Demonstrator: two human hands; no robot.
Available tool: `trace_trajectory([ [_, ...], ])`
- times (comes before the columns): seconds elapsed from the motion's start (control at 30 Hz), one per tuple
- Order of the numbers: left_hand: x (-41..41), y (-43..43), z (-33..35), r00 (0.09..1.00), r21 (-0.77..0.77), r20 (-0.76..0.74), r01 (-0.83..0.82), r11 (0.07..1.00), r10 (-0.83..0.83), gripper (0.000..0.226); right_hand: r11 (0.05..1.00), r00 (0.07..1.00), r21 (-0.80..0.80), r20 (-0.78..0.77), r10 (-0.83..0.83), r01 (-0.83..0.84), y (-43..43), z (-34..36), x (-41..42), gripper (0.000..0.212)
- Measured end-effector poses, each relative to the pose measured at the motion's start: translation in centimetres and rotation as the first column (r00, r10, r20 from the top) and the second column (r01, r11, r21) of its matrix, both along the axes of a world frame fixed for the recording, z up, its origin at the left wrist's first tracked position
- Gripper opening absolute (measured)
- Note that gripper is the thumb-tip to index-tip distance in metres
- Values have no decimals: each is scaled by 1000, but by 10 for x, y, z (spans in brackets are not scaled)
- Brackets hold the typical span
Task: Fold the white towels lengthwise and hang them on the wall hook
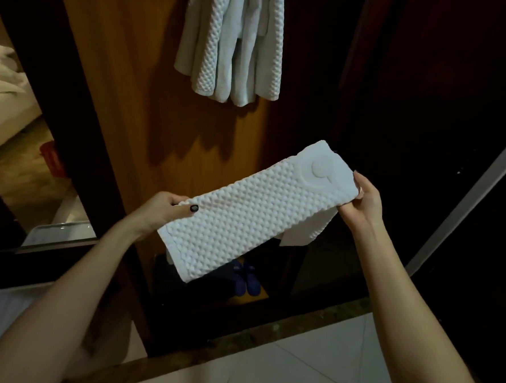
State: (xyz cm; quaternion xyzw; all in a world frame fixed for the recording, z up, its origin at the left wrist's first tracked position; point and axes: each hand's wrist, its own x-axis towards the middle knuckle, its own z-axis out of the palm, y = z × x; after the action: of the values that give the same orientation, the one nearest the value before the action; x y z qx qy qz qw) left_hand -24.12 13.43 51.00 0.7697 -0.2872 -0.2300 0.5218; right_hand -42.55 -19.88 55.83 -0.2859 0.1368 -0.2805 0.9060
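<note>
Left edge: I am seeing pale bedding [1, 69] lying beyond the dark door frame.
Left hand: the left hand [164, 209] is pinching the lower left end of the white waffle towel [244, 211], with the thumb lying on top and the fingers going under the cloth.
Towel: the white waffle towel is hanging in the air between both hands, folded into a long strip and slanting up to the right.
Above: the hung towels [231, 42] are draping against the wooden panel [120, 64], their tops running out of view.
Below: blue slippers [248, 278] are sitting on the floor under the strip.
Right hand: the right hand [363, 201] is gripping the upper right end, fingers curling round the edge.
</note>
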Motion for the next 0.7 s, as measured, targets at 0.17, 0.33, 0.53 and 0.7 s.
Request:
trace_trajectory([
  [0.17,15,4,15,996,65,33,83,994,-85,47,991,991,37,23,-132,131,-11,6,9,74],
  [0.33,32,4,48,995,84,95,-11,996,3,38,987,993,-115,17,-113,114,-14,33,22,74],
  [0.53,53,16,98,987,89,77,133,987,-140,39,931,978,-301,69,-197,208,-4,97,52,66],
  [0.7,73,17,152,970,60,146,189,980,-196,21,852,968,-460,115,-222,250,-5,157,79,62],
])
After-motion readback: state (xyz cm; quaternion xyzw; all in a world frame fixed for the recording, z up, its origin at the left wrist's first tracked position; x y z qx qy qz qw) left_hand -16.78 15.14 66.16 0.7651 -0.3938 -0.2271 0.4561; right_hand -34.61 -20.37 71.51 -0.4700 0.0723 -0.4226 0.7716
